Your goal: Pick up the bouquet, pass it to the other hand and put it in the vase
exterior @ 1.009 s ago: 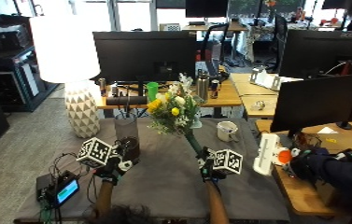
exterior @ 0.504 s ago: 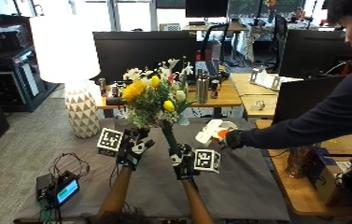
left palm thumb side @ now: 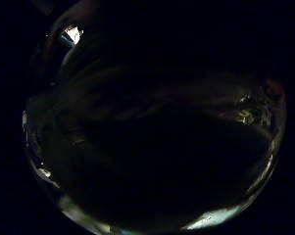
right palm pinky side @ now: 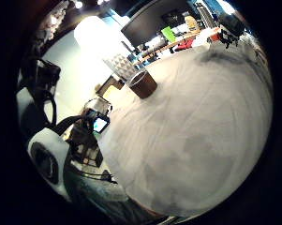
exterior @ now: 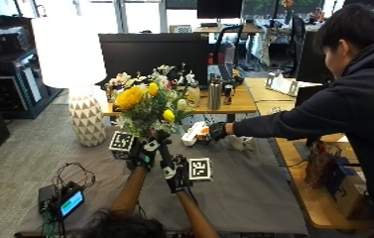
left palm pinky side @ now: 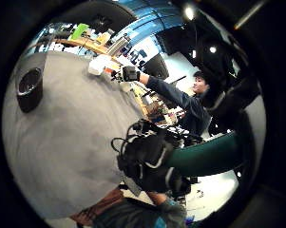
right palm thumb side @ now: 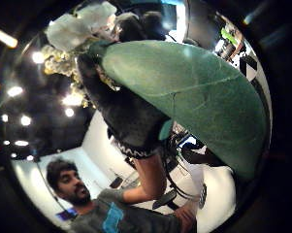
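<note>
Up above the grey-clothed table point(exterior: 252, 193), both gloved hands meet on the yellow-and-white flower bouquet point(exterior: 148, 105): the left hand point(exterior: 142, 152) and right hand point(exterior: 175, 173) each grip its green stems. Nearby stands the dark round vase point(right palm pinky side: 142, 84).

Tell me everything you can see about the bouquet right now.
The bouquet of yellow and white flowers with green leaves stands upright above the grey-covered table, lifted clear of it. Large yellow blooms sit on its left and centre, with small white blossoms on top. Both black-gloved hands meet at its stems: the left hand higher, the right hand below. A broad green leaf fills the right thumb side palm view. It is not in the vase.
</note>
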Motion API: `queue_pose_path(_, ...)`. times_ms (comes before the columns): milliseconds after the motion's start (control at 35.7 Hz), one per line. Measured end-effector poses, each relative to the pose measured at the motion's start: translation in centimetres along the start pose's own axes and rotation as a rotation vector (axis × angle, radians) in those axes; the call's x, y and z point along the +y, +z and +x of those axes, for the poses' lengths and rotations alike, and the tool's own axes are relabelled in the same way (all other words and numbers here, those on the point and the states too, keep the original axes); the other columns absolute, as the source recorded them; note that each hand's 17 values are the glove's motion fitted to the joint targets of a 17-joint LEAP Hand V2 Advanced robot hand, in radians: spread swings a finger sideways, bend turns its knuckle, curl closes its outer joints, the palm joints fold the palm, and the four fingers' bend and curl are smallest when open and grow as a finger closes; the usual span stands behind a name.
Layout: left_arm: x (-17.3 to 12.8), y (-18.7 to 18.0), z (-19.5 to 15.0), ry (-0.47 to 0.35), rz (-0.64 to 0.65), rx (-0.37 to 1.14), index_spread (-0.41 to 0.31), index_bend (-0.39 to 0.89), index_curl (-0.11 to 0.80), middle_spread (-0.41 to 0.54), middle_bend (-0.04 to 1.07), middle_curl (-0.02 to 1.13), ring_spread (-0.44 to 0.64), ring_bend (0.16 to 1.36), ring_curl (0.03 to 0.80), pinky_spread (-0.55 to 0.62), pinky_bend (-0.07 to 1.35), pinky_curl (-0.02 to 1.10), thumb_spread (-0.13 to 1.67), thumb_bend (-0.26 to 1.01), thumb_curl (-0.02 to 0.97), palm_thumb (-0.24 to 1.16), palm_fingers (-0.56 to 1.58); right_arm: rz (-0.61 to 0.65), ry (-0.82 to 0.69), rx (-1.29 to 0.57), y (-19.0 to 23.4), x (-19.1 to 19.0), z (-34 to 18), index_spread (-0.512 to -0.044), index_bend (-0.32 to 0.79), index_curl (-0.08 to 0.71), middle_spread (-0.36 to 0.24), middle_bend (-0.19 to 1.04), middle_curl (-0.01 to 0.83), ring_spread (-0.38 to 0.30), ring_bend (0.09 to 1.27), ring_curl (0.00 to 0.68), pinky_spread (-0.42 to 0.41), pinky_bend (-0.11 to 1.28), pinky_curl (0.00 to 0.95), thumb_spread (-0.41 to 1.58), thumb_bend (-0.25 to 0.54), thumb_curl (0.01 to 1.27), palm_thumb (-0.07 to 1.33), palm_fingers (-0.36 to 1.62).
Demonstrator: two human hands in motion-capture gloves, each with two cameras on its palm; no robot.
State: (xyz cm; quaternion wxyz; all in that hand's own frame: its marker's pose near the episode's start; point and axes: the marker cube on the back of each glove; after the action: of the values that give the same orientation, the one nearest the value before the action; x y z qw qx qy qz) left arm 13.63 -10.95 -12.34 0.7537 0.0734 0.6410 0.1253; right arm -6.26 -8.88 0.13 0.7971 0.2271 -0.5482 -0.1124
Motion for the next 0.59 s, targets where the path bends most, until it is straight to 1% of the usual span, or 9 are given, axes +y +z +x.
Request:
queue_pose_path(56, -0.3, 0.0, -0.1, 0.0, -0.006, 0.035, -0.104, 0.14, 0.229, -0.181, 0.25, 0.38, -0.15, 0.68, 0.33, -0.01, 0.6, 0.32, 0.92, 0.0, 0.384, 0.58, 0.89, -0.006, -0.005, -0.009, 0.5, -0.1, 0.5, -0.261, 0.17, 0.456, -0.169, 0.67, 0.595, -0.196, 0.95, 0.537, -0.307, 0.76, 0.451, 0.72, -0.026, 0.66, 0.95, 1.31)
queue_pose_path(140, -1.7, -0.7, -2.4, 0.004, -0.023, 0.047, -0.15, 0.14, 0.241, -0.225, 0.24, 0.39, -0.22, 0.66, 0.331, -0.12, 0.62, 0.34, 0.92, 0.0, 0.396, 0.62, 1.04, -0.014, -0.023, -0.001, 1.1, -0.1, 1.1, -0.26, 0.16, 0.459, -0.169, 0.67, 0.596, -0.196, 0.95, 0.537, -0.307, 0.76, 0.453, 0.72, -0.026, 0.66, 0.94, 1.31)
queue_pose_path(196, -2.3, -1.0, -3.7, -0.004, -0.042, 0.035, -0.172, 0.12, 0.243, -0.256, 0.26, 0.4, -0.25, 0.65, 0.337, -0.19, 0.63, 0.35, 0.91, 0.01, 0.411, 0.67, 1.13, -0.024, -0.014, 0.001, 1.4, 0.1, 1.3, -0.257, 0.16, 0.462, -0.169, 0.67, 0.597, -0.195, 0.95, 0.535, -0.306, 0.76, 0.453, 0.72, -0.026, 0.66, 0.94, 1.31)
queue_pose_path(252, -2.7, -1.2, -4.6, -0.006, -0.067, 0.032, -0.19, 0.11, 0.248, -0.277, 0.3, 0.42, -0.28, 0.64, 0.348, -0.23, 0.63, 0.36, 0.89, 0.01, 0.426, 0.71, 1.16, -0.036, -0.001, -0.009, 1.6, 0.2, 1.4, -0.257, 0.17, 0.464, -0.167, 0.67, 0.598, -0.199, 0.94, 0.536, -0.307, 0.76, 0.453, 0.72, -0.024, 0.66, 0.95, 1.31)
queue_pose_path(308, -3.1, -1.2, -5.4, 0.004, -0.091, 0.039, -0.202, 0.11, 0.251, -0.293, 0.33, 0.44, -0.3, 0.65, 0.36, -0.26, 0.61, 0.36, 0.87, 0.01, 0.442, 0.74, 1.2, -0.044, -0.004, -0.02, 1.8, 0.1, 1.7, -0.257, 0.17, 0.466, -0.167, 0.67, 0.601, -0.2, 0.94, 0.536, -0.305, 0.75, 0.452, 0.73, -0.021, 0.67, 0.95, 1.31)
queue_pose_path(392, -3.4, -1.3, -6.0, 0.002, -0.107, 0.025, -0.218, 0.09, 0.249, -0.312, 0.4, 0.47, -0.32, 0.73, 0.392, -0.29, 0.56, 0.36, 0.86, 0.01, 0.457, 0.77, 1.25, -0.065, -0.018, -0.04, 2.0, 0.0, 1.7, -0.254, 0.16, 0.47, -0.166, 0.67, 0.602, -0.199, 0.94, 0.534, -0.311, 0.74, 0.451, 0.73, -0.02, 0.67, 0.96, 1.3)
queue_pose_path(476, -2.9, -0.6, -4.4, -0.022, -0.115, -0.009, -0.222, 0.1, 0.249, -0.326, 0.46, 0.49, -0.32, 0.76, 0.409, -0.3, 0.53, 0.37, 0.89, 0.0, 0.457, 0.8, 1.25, -0.125, -0.079, -0.045, 1.7, 0.0, 0.7, -0.254, 0.17, 0.475, -0.166, 0.67, 0.603, -0.198, 0.93, 0.531, -0.31, 0.73, 0.447, 0.74, -0.021, 0.67, 0.96, 1.3)
queue_pose_path(532, -2.1, 0.2, -1.8, -0.03, -0.132, -0.013, -0.224, 0.1, 0.249, -0.331, 0.5, 0.51, -0.33, 0.77, 0.42, -0.31, 0.52, 0.37, 0.91, -0.01, 0.454, 0.8, 1.25, -0.182, -0.074, 0.032, 1.1, 0.1, 0.7, -0.254, 0.17, 0.477, -0.166, 0.67, 0.602, -0.199, 0.92, 0.527, -0.308, 0.72, 0.444, 0.74, -0.02, 0.67, 0.97, 1.28)
queue_pose_path(588, -1.6, 0.7, 0.3, -0.022, -0.146, -0.011, -0.225, 0.1, 0.25, -0.336, 0.53, 0.52, -0.33, 0.79, 0.432, -0.32, 0.52, 0.38, 0.94, -0.01, 0.447, 0.81, 1.25, -0.227, -0.059, 0.097, 0.5, 0.2, 0.9, -0.259, 0.15, 0.472, -0.161, 0.64, 0.594, -0.197, 0.86, 0.51, -0.29, 0.73, 0.445, 0.74, -0.023, 0.67, 0.97, 1.22)
